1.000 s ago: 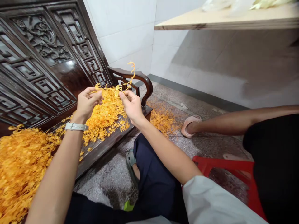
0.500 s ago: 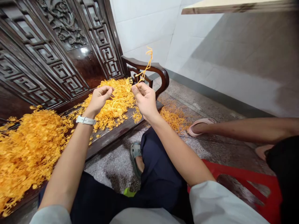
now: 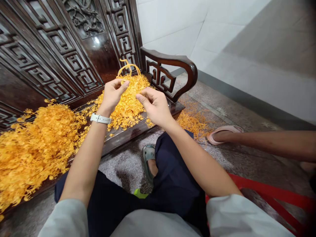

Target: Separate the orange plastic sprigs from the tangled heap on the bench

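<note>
A thin, branched yellow plastic stem (image 3: 128, 65) arches above my fingertips. My left hand (image 3: 114, 93), wearing a pale watch strap, is closed in a pinch at the stem's left side. My right hand (image 3: 155, 103) is pinched too, just right of and below the left; the stem's other leg runs down toward its fingertips, where yellow on yellow blurs the exact contact. Behind and beneath both hands lies a heap of small yellow plastic flower-shaped pieces (image 3: 125, 112) on the dark wooden bench (image 3: 128, 133).
A larger yellow pile (image 3: 39, 144) covers the bench on the left. The curved armrest (image 3: 170, 59) rises beyond my right hand. Loose yellow stems (image 3: 195, 123) lie on the floor. Another person's foot in a pink shoe (image 3: 223, 135) and a red plastic stool (image 3: 266, 187) are at right.
The stem, upright above my right hand before, now arches leftward over both hands. My hands have come closer together, and the view has shifted so the bench sits further right.
</note>
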`<state>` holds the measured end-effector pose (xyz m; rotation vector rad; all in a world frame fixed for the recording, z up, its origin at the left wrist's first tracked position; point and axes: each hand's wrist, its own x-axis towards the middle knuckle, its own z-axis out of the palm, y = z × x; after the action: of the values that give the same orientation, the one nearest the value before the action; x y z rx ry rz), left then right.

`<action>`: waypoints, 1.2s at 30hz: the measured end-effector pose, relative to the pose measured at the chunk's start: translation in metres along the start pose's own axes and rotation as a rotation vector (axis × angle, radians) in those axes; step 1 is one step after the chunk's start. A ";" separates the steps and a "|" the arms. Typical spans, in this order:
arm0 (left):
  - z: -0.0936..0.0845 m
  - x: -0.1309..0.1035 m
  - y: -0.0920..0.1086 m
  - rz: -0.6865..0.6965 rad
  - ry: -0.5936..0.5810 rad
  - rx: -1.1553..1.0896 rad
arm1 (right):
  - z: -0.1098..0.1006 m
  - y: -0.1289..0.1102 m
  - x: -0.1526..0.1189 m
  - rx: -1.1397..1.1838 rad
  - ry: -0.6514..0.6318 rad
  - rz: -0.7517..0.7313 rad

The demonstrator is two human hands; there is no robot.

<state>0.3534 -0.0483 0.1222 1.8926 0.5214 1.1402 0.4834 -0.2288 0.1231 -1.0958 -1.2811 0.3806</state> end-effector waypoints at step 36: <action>-0.011 0.042 0.012 -0.614 0.521 -0.678 | 0.015 -0.011 -0.016 -0.268 0.068 -0.296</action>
<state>0.3636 -0.0207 0.1557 0.7666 0.8028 1.1743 0.4614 -0.2396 0.1217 -1.1092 -1.4360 -0.0518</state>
